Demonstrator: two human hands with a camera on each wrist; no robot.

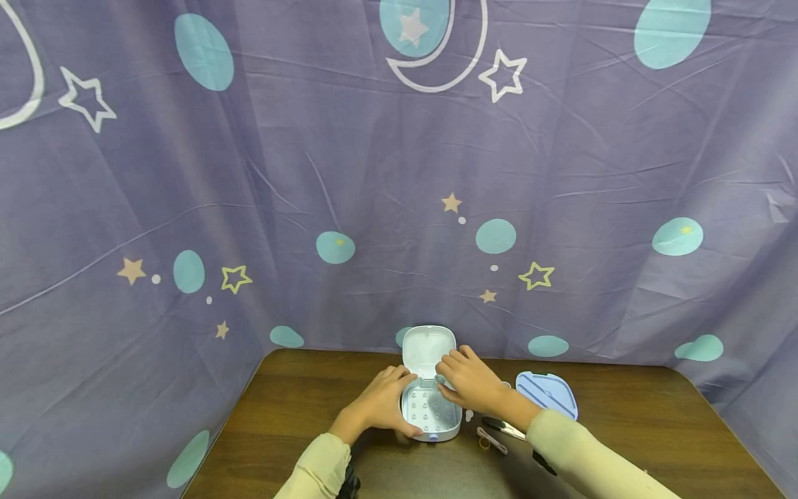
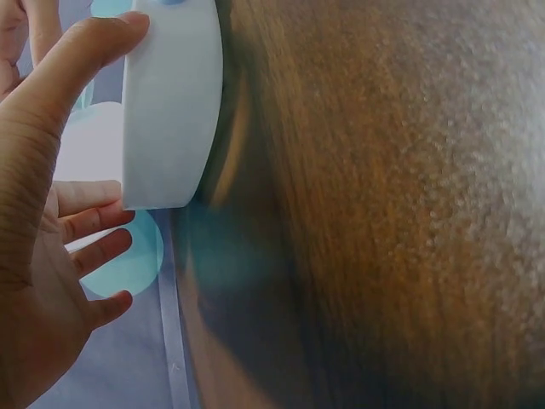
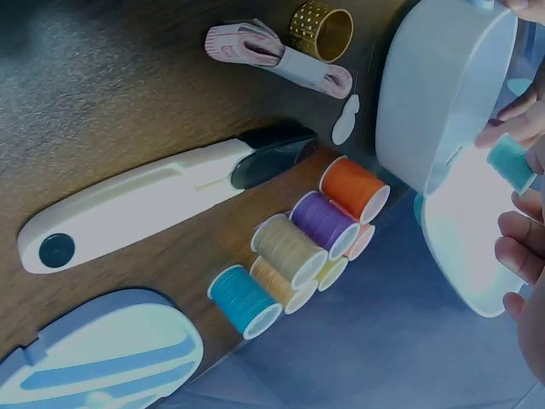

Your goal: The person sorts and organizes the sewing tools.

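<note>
A small white sewing box [image 1: 430,435] stands with its lid [image 1: 430,346] raised, and rows of pegs show on its floor. My left hand [image 1: 384,400] grips the box from the left, thumb at the front wall and fingers toward the back; in the left wrist view the thumb presses near the blue catch [image 2: 170,2]. Over the back right of the box, my right hand [image 1: 469,380] pinches a teal thread spool [image 3: 512,164] between thumb and fingers, in front of the lid.
Right of the box lie several thread spools [image 3: 319,223], a white tool with a dark end [image 3: 153,200], a folded tape measure [image 3: 277,61], a gold thimble [image 3: 322,32] and a small white piece [image 3: 345,121]. Farther right is a light blue slotted tray [image 1: 548,394]. A patterned curtain [image 1: 374,173] hangs behind.
</note>
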